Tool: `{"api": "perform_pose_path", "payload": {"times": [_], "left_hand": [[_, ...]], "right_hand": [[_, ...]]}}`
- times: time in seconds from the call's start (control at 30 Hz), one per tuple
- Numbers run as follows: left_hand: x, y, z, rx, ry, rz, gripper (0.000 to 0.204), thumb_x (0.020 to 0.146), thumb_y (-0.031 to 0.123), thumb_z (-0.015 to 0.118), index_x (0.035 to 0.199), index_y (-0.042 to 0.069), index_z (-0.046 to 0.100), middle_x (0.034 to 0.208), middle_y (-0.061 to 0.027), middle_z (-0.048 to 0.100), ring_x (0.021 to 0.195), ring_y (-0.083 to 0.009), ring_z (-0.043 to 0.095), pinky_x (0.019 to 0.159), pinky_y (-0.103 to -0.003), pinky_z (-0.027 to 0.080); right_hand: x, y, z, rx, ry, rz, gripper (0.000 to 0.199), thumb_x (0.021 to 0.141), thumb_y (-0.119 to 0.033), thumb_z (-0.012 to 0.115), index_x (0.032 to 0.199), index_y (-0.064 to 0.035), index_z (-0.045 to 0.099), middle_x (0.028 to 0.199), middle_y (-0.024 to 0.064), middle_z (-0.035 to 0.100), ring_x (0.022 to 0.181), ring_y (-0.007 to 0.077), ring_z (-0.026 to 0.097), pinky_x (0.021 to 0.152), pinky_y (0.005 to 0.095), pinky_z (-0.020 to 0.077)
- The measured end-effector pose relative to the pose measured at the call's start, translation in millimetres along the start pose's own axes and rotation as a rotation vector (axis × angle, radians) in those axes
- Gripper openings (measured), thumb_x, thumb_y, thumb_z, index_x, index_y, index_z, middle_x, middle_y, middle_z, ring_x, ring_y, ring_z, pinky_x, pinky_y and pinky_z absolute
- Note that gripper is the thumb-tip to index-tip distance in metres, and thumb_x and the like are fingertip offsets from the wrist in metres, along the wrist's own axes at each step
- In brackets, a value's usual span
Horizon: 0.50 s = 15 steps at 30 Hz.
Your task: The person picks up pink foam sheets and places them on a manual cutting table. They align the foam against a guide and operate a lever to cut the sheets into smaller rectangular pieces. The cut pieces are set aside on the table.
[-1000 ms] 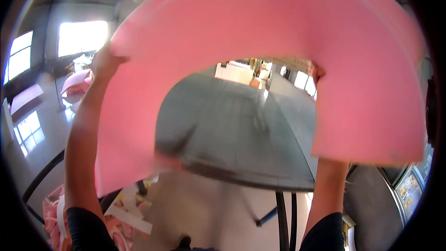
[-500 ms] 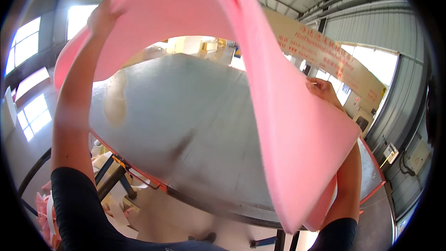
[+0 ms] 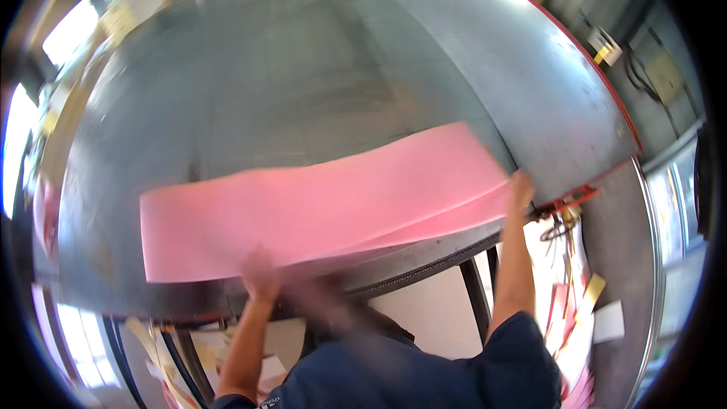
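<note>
A long pink foam sheet (image 3: 318,204) lies across the near part of a large grey metal table (image 3: 280,98). Toward its right end a second layer or fold shows along the near edge. My right hand (image 3: 521,188) is closed at the right end of the foam, by the corner of the lower layer. At the near edge, left of the middle, my left hand (image 3: 261,273) touches or hovers just over the foam; motion smears its fingers. A dark blurred streak passes in front of the table edge beside it.
A red rim (image 3: 560,23) runs along the table's right side. Below the right corner are pink and yellow foam scraps (image 3: 579,310). Pale strips (image 3: 163,356) hang or lie below the left side. A wall box with cables (image 3: 663,76) is at the right.
The pink foam has come down from a raised arch in front of me to lie on the table. Both hands have lowered with it, and my view has tilted downward.
</note>
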State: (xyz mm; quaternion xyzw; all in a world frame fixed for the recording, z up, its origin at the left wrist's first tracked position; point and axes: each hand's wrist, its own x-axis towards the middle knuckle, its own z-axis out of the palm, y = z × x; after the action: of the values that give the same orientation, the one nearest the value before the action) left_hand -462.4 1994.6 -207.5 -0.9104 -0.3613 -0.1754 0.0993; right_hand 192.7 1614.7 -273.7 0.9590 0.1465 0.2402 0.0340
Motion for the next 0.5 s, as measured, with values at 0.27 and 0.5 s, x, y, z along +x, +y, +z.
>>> {"api": "perform_pose_path", "payload": {"times": [0.27,0.5], "left_hand": [[9,-11,52,-0.409,-0.366,-0.272,0.047,0.069,0.027,0.081,0.105,0.004,0.061,0.110,-0.0111,0.062,0.102,-0.0273,0.059,0.079,-0.040,0.049],[48,-81,80,-1.375,-0.194,-1.417,0.057,0.078,0.056,0.073,0.100,0.005,0.060,0.084,-0.0044,0.060,0.077,-0.0184,0.062,0.065,-0.031,0.051]], "right_hand": [[-232,-172,-24,1.367,-0.485,0.994,0.039,0.080,-0.034,0.073,0.093,0.0022,0.067,0.083,0.0161,0.067,0.079,0.0291,0.064,0.072,0.0399,0.0507],[-186,-247,2,1.214,-0.148,1.276,0.034,0.076,-0.025,0.078,0.087,0.0011,0.059,0.063,0.0102,0.056,0.049,0.0172,0.052,0.045,0.0320,0.0453]]}}
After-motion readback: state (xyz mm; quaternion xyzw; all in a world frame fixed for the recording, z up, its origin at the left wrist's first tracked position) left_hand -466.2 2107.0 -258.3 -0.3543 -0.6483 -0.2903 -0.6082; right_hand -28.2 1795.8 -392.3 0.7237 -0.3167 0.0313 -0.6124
